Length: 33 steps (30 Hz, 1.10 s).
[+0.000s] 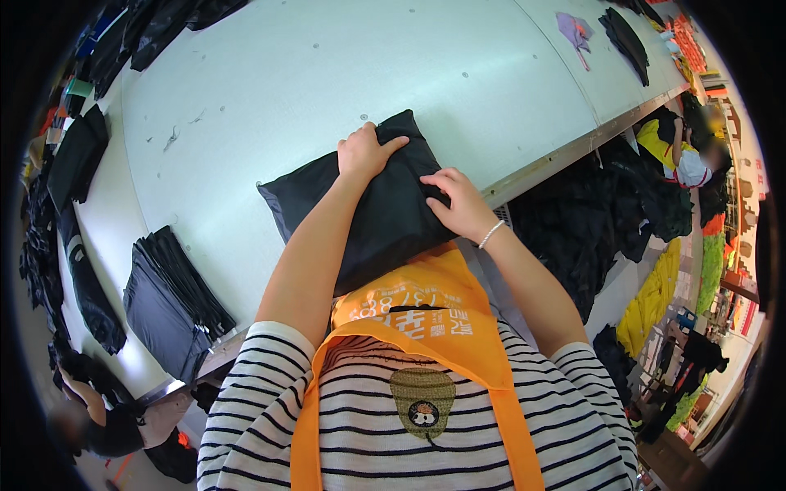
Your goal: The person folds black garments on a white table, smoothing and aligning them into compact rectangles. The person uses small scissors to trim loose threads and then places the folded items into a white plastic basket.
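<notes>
A black plastic bag, puffed like a filled package, lies at the near edge of the white table. My left hand lies flat on its far upper part, fingers spread over the top. At the bag's right edge my right hand presses down, a white bead bracelet on the wrist. Both hands hold the bag down against the table. My striped shirt and orange apron hide the bag's near end.
A stack of dark flat bags lies at the table's left near edge. Black garments line the far left. Purple cloth and dark clothes lie far right. A black pile sits below the table; other people work nearby.
</notes>
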Tool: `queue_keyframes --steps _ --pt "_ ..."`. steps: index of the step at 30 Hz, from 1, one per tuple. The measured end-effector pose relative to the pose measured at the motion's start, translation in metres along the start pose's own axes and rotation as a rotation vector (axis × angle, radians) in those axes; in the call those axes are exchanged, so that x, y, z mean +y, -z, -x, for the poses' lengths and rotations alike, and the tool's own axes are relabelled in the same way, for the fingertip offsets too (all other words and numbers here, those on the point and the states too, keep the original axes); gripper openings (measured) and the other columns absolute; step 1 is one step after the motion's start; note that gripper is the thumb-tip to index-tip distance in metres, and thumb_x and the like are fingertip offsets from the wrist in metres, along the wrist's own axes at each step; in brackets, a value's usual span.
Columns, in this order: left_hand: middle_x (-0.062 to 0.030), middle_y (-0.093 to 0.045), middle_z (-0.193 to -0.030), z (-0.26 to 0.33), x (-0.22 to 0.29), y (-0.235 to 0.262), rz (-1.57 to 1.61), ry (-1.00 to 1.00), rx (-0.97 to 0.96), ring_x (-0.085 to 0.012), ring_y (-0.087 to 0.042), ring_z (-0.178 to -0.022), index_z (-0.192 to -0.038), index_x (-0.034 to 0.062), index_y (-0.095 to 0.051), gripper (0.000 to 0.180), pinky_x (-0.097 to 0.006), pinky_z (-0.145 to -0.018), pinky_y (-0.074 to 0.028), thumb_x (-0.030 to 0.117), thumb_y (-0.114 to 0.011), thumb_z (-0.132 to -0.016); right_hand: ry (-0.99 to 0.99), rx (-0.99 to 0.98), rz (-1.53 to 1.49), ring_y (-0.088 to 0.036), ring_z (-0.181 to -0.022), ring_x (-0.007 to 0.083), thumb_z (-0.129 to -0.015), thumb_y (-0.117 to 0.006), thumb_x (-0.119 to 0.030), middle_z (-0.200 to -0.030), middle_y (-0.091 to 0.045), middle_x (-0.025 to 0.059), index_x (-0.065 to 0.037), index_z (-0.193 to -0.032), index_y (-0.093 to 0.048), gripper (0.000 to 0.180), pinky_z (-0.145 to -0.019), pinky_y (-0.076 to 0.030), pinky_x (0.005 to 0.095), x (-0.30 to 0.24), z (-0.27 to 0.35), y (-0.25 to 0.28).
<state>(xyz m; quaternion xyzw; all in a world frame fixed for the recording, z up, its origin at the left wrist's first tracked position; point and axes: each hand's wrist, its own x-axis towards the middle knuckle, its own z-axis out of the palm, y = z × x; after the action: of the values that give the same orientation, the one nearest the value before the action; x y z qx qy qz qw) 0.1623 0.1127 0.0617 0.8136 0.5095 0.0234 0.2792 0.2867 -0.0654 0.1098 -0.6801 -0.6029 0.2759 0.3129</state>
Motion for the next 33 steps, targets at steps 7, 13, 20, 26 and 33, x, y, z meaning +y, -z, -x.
queue_keyframes --steps 7,13,20,26,33 --pt "-0.0158 -0.067 -0.089 -0.001 0.002 0.001 -0.008 -0.005 -0.002 -0.0301 -0.064 -0.088 -0.089 0.0012 -0.061 0.069 -0.04 -0.084 -0.042 0.068 -0.061 -0.074 0.042 -0.076 0.17 -0.059 -0.082 0.0299 -0.081 -0.063 -0.007 -0.089 -0.058 0.0111 -0.005 -0.087 -0.064 0.006 -0.073 -0.049 0.0385 0.004 -0.018 -0.002" --pt "-0.0158 -0.067 -0.089 -0.002 0.002 0.004 -0.016 0.007 -0.034 -0.0304 -0.064 -0.09 -0.092 0.0015 -0.061 0.07 -0.04 -0.084 -0.043 0.07 -0.059 -0.074 0.019 -0.299 0.118 -0.059 -0.081 0.0335 -0.08 -0.06 -0.006 -0.082 -0.059 0.0134 -0.004 -0.076 -0.058 0.005 -0.072 -0.048 0.0408 0.006 -0.037 0.012" --pt "-0.0157 -0.068 -0.09 0.0 0.004 0.004 -0.013 0.01 -0.048 -0.03 -0.064 -0.089 -0.094 0.001 -0.061 0.071 -0.04 -0.084 -0.043 0.07 -0.058 -0.076 0.199 -0.594 0.434 -0.06 -0.082 0.0302 -0.075 -0.058 -0.005 -0.082 -0.059 0.012 -0.005 -0.077 -0.058 0.002 -0.071 -0.05 0.0407 -0.011 0.014 0.029" --pt "-0.0149 -0.068 -0.087 -0.003 0.003 0.008 0.009 0.005 0.002 -0.0287 -0.065 -0.088 -0.093 0.0009 -0.061 0.073 -0.04 -0.082 -0.044 0.071 -0.061 -0.072 0.042 -0.315 0.263 -0.063 -0.08 0.0256 -0.081 -0.062 -0.013 -0.088 -0.063 0.0102 -0.002 -0.091 -0.063 0.016 -0.067 -0.051 0.0333 0.005 0.069 0.011" --pt "-0.0059 -0.061 -0.075 0.092 0.09 0.105 0.008 -0.383 0.598 -0.0265 -0.059 -0.077 -0.077 0.0089 -0.061 0.043 -0.04 -0.07 -0.041 0.047 -0.076 -0.064 -0.67 -0.46 -0.954 -0.063 -0.086 0.0185 -0.097 -0.036 -0.054 -0.111 -0.064 0.012 0.0 -0.128 -0.05 0.064 -0.078 -0.051 0.0311 0.042 0.035 0.056"
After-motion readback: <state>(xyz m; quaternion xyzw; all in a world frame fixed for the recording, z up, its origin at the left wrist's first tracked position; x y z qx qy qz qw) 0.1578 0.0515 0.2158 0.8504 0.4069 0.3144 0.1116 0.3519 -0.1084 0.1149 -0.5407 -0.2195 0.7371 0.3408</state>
